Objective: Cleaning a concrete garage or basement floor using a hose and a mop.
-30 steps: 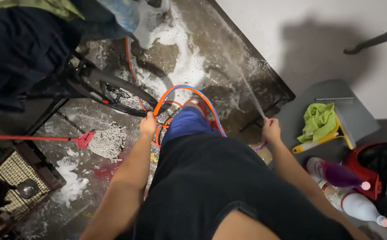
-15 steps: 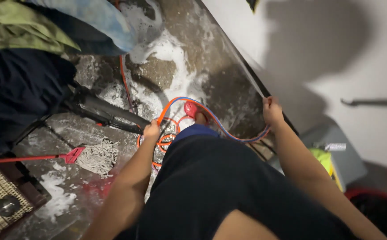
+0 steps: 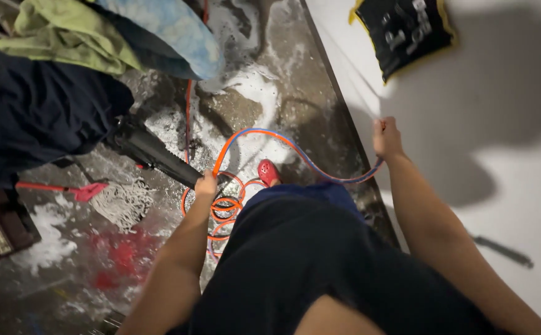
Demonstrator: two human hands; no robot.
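My right hand [image 3: 386, 138] is closed on the end of an orange and blue hose [image 3: 295, 151], raised beside the white wall [image 3: 506, 155]. A thin jet of water leaves it toward the wall. The hose arcs down to my left hand [image 3: 206, 184], which grips it above several coils [image 3: 220, 211] lying on the wet floor. My foot in a red shoe [image 3: 268, 171] stands by the coils.
Soapy foam [image 3: 245, 93] covers the dark wet floor. A mop with a red handle [image 3: 106, 195] lies at left near a black bicycle tyre [image 3: 155, 155]. Clothes [image 3: 65, 43] hang at top left. A black sign with a yellow edge [image 3: 404, 28] is on the wall.
My right hand has lifted the hose end and swung it toward the wall. The view has turned left, so the stool, green cloth and bottles are out of sight.
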